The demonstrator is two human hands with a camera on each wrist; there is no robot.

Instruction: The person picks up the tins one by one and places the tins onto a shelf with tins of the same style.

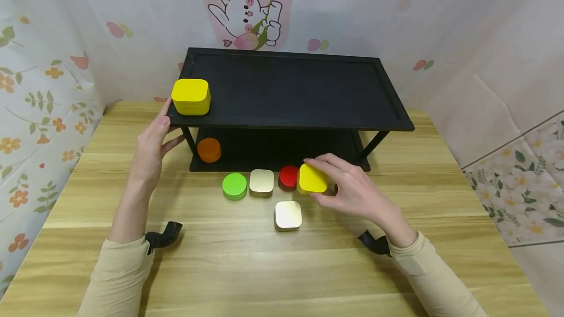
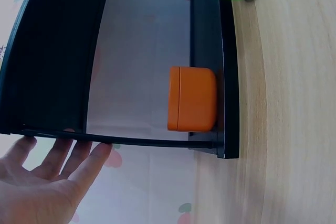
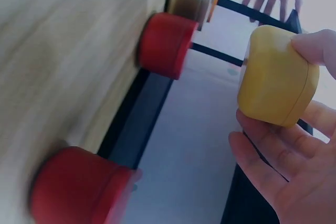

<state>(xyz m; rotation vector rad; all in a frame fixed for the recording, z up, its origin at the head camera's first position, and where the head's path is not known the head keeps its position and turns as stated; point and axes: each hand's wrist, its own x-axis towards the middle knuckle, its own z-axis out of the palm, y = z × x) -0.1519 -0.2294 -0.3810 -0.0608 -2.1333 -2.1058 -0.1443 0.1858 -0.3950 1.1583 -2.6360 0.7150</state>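
Note:
My right hand pinches a yellow rounded-square box between thumb and fingers, raised off the table in the right wrist view. Beside it sits a red round box; a second red round box shows in the right wrist view, concealed in the head view. My left hand touches the left end of a black two-tier shelf, its fingers fairly straight along the top tier's edge in the left wrist view. Near that hand, another yellow box stands on the top tier, and an orange round box on the lower one.
In front of the shelf stand a green round box and a cream rounded-square box. A second cream box is closer to me on the wooden table. A patterned cloth hangs behind the shelf.

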